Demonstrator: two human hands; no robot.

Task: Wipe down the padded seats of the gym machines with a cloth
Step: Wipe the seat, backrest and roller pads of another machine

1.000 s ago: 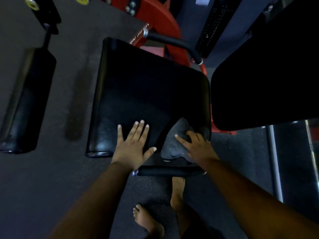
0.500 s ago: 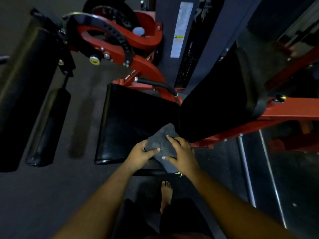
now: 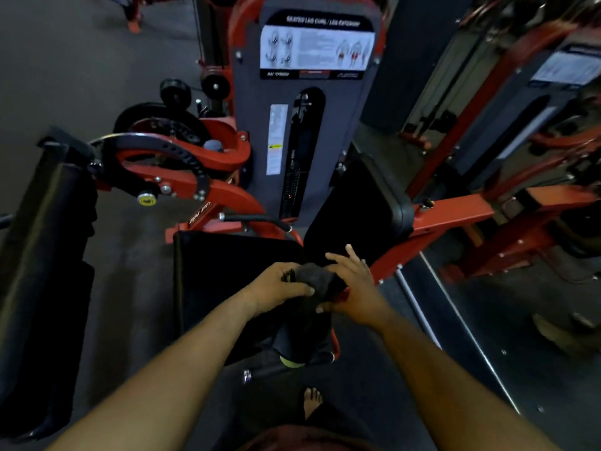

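Note:
A dark grey cloth [image 3: 310,281] hangs bunched between both hands, above the near right part of the black padded seat [image 3: 221,271]. My left hand [image 3: 276,286] grips the cloth's upper left end with curled fingers. My right hand [image 3: 356,288] holds its right side, with the thumb pressed on the fabric and the fingers spread loosely above. The cloth's lower part droops over the seat's near edge. The black backrest pad [image 3: 361,206] stands upright just right of the seat.
The red leg curl/extension machine frame [image 3: 208,164] and its grey weight stack tower [image 3: 292,125] rise behind the seat. Long black leg pads [image 3: 42,262] stand at the left. A side handle [image 3: 260,374] sits below the seat. My bare foot [image 3: 312,402] is on the dark floor.
My left hand left the seat and took hold of the cloth. Both hands lifted the cloth off the pad. The view tilted up to show more of the machine.

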